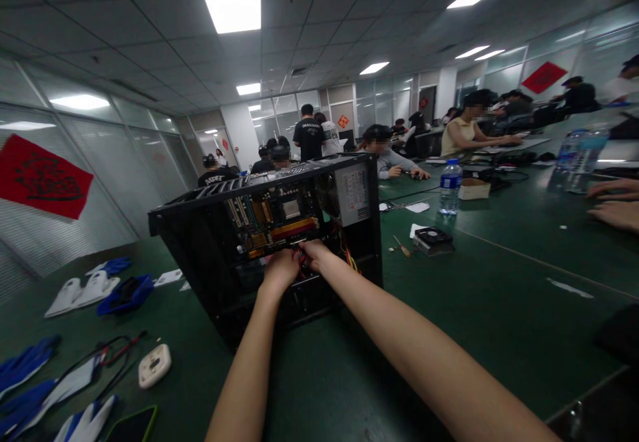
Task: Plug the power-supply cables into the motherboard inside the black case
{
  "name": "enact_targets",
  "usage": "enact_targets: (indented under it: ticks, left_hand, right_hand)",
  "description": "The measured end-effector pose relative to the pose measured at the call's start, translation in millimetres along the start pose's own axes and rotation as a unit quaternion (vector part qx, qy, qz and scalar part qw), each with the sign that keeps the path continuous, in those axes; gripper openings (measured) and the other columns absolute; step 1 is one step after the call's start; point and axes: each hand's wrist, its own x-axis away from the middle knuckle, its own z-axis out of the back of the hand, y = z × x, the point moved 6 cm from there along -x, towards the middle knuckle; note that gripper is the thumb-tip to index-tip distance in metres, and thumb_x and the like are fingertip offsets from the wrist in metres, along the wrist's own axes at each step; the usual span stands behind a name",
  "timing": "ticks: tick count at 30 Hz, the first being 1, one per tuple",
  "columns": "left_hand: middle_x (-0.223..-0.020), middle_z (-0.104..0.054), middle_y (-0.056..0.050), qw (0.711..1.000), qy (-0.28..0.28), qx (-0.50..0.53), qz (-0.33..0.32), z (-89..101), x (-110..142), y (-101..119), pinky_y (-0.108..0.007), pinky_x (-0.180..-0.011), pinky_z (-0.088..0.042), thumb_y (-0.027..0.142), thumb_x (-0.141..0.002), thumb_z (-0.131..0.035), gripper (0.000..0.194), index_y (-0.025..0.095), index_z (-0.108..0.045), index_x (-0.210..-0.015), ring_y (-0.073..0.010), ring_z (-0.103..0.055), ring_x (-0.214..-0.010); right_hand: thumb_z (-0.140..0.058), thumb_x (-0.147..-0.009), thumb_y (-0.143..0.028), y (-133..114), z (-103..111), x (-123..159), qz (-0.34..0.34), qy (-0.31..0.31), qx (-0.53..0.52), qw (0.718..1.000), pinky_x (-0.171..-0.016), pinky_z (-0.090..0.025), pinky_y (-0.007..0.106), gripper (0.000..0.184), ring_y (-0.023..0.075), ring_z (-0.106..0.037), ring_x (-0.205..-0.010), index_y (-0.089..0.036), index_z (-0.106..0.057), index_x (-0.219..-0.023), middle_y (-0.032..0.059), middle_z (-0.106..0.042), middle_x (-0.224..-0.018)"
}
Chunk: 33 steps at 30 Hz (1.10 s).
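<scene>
An open black computer case (pixel 200 242) stands on the green table (pixel 479 295), its motherboard (pixel 272 219) facing me. Both my arms reach into it. My left hand (pixel 280 270) is curled closed just below the board. My right hand (pixel 314 254) is pinched beside it, the two hands touching. Between their fingertips runs a small bunch of red and yellow wires (pixel 301 256), which both hands grip. A grey power supply (pixel 352 194) sits at the case's upper right.
A cooling fan (pixel 433 238), a screwdriver (pixel 401 247) and a water bottle (pixel 450 187) lie right of the case. Blue-and-white gloves (pixel 80 292), a white adapter (pixel 154 365) and a phone (pixel 130 425) lie left. Another person's hands (pixel 616 204) rest at far right; several people sit behind.
</scene>
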Motion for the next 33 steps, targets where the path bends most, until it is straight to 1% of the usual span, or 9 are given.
enact_targets:
  ticks: [4, 7, 11, 18, 23, 29, 33]
  left_hand:
    - [-0.108, -0.074, -0.019, 1.000, 0.010, -0.010, 0.010, 3.4, 1, 0, -0.032, -0.077, -0.047, 0.035, -0.098, -0.039, 0.039, 0.016, -0.073, -0.100, -0.0289, -0.070, -0.100]
    - [-0.109, -0.074, -0.019, 1.000, 0.009, -0.015, 0.011, 3.3, -1, 1, -0.032, -0.077, -0.047, 0.035, -0.098, -0.040, 0.039, 0.016, -0.073, -0.101, -0.0290, -0.070, -0.100]
    - [-0.110, -0.073, -0.020, 1.000, 0.004, -0.018, 0.011, 1.6, -4, 3, -0.033, -0.078, -0.048, 0.035, -0.097, -0.042, 0.038, 0.015, -0.073, -0.102, -0.0298, -0.070, -0.100]
    - [-0.106, -0.074, -0.019, 1.000, 0.002, -0.006, 0.008, 2.8, 0, 5, -0.033, -0.076, -0.048, 0.033, -0.098, -0.040, 0.038, 0.016, -0.074, -0.097, -0.0296, -0.070, -0.099]
    - [-0.106, -0.074, -0.019, 1.000, 0.002, -0.001, 0.011, 4.1, 3, 5, -0.032, -0.076, -0.047, 0.034, -0.099, -0.039, 0.039, 0.015, -0.073, -0.099, -0.0288, -0.070, -0.098]
    - [-0.112, -0.072, -0.020, 1.000, 0.015, -0.006, 0.020, 7.4, 6, 5, -0.033, -0.078, -0.048, 0.038, -0.098, -0.040, 0.039, 0.015, -0.072, -0.102, -0.0294, -0.068, -0.102]
    - [-0.110, -0.073, -0.020, 1.000, 0.016, -0.007, 0.023, 8.3, 7, 5, -0.033, -0.078, -0.048, 0.039, -0.098, -0.039, 0.041, 0.015, -0.072, -0.103, -0.0296, -0.069, -0.101]
  right_hand:
    - [-0.061, -0.095, -0.026, 4, 3, 1, -0.044, 0.010, 0.025, 0.999, -0.041, -0.039, 0.017, 0.013, 0.0058, -0.048, -0.041, -0.014, -0.058, -0.091, -0.0056, -0.056, -0.061]
    - [-0.062, -0.095, -0.023, 4, 3, 2, -0.057, 0.009, 0.032, 0.998, -0.041, -0.039, 0.017, 0.011, 0.0069, -0.048, -0.041, -0.014, -0.057, -0.091, -0.0055, -0.055, -0.057]
    - [-0.063, -0.092, -0.019, 3, 3, 2, -0.060, 0.008, 0.035, 0.998, -0.042, -0.039, 0.018, 0.009, 0.0088, -0.050, -0.041, -0.016, -0.055, -0.090, -0.0052, -0.054, -0.053]
    - [-0.065, -0.092, -0.020, 5, 5, -2, -0.062, 0.015, 0.036, 0.997, -0.044, -0.041, 0.019, 0.010, 0.0090, -0.049, -0.042, -0.017, -0.055, -0.090, -0.0058, -0.052, -0.053]
    - [-0.064, -0.090, -0.014, 3, 5, -2, -0.060, 0.022, 0.030, 0.997, -0.045, -0.042, 0.019, 0.010, 0.0084, -0.049, -0.041, -0.017, -0.055, -0.088, -0.0061, -0.052, -0.054]
    - [-0.060, -0.089, -0.009, 0, 3, 2, -0.057, 0.024, 0.025, 0.998, -0.047, -0.044, 0.020, 0.008, 0.0088, -0.051, -0.043, -0.016, -0.056, -0.091, -0.0051, -0.054, -0.055]
    - [-0.059, -0.089, -0.010, -1, 4, 4, -0.056, 0.026, 0.028, 0.998, -0.047, -0.044, 0.019, 0.009, 0.0089, -0.051, -0.043, -0.016, -0.055, -0.095, -0.0055, -0.054, -0.055]
